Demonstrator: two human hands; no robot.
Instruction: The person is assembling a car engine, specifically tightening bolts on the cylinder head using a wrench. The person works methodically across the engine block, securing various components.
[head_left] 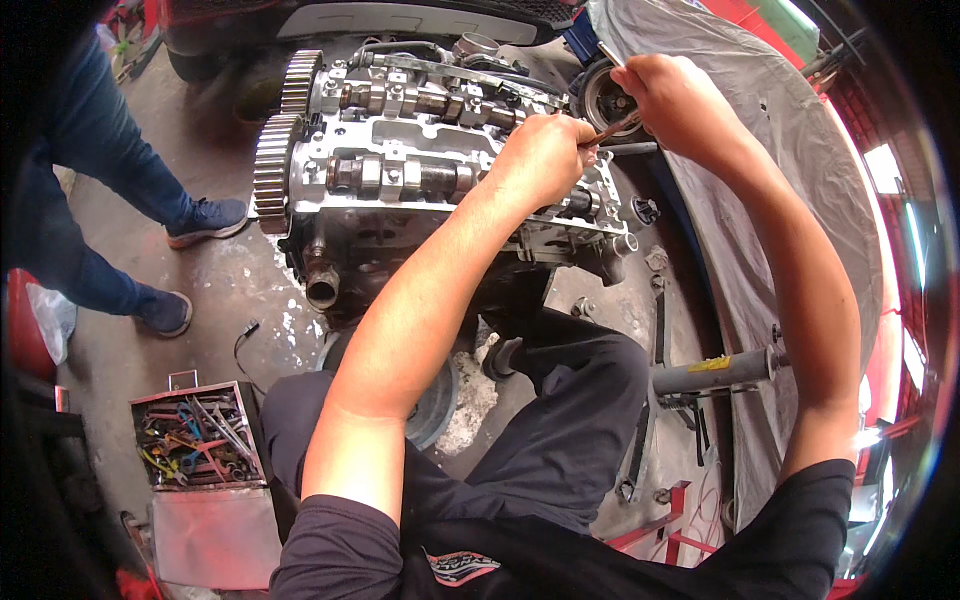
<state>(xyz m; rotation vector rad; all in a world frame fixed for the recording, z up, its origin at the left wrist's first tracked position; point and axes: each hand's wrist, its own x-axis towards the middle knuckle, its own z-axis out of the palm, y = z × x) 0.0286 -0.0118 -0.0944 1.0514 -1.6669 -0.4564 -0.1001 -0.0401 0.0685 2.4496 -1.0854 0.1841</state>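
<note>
Cylinder head [420, 150]: both arms reach forward over it, left hand [540, 160] and right hand [680, 100] each clenched around a thin rod-like tool [612, 130].

Thin rod-like tool [612, 129]: brownish metal, tilted, spanning between left hand [540, 160] and right hand [680, 100], both closed around it. Below the grip: engine cylinder head [400, 150], silver-grey, camshafts exposed, two toothed sprockets at its far-left end.

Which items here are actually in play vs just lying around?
In play:
- left hand and right hand, both on a thin tool
- engine cylinder head with camshafts

Lying about:
- open toolbox of wrenches
- grey jack handle
- another person's shoes
- grey cover sheet
</note>
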